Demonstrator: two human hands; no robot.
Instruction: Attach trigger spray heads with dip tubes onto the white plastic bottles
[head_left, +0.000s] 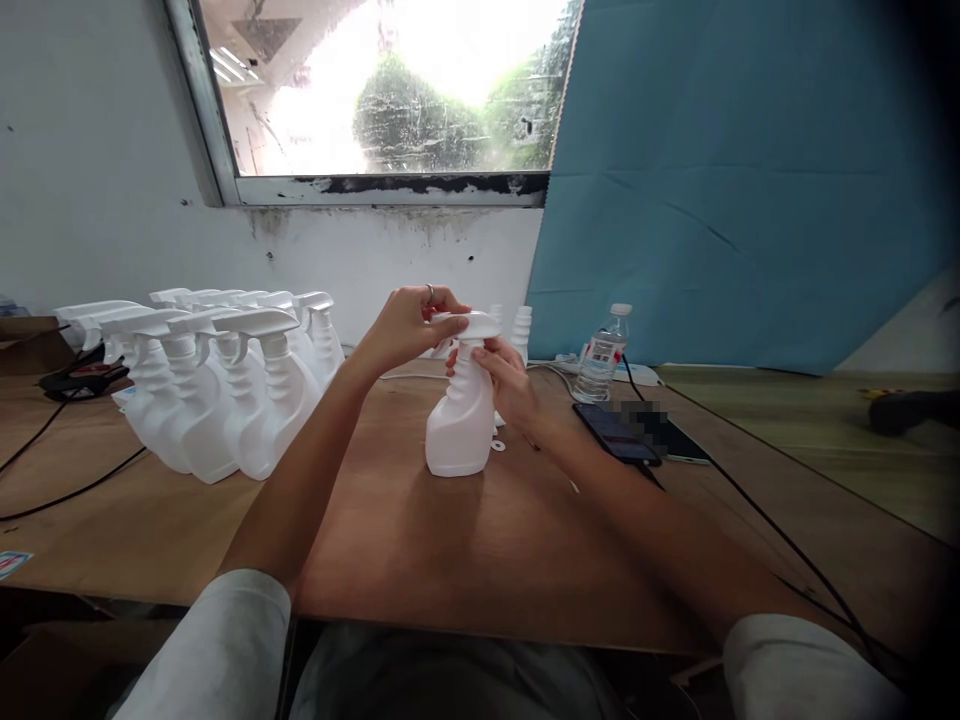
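A white spray bottle (459, 425) stands upright on the brown table in front of me, its trigger sprayer head (482, 324) seated at the neck. My left hand (412, 325), with a ring on one finger, grips the sprayer head from the left, fingers closed over its top. At the bottle's neck my right hand (506, 375) is closed around the collar from the right, with some fingers hidden behind. A small white ring (498, 446) lies on the table just right of the bottle.
Several white spray bottles with sprayers (281, 400) stand grouped at left. Ribbed white bottle necks (522, 330) show behind my hands. A clear water bottle (602, 355), a phone (615, 432) and black cables (787, 545) are at right. A cardboard box (34, 345) sits far left.
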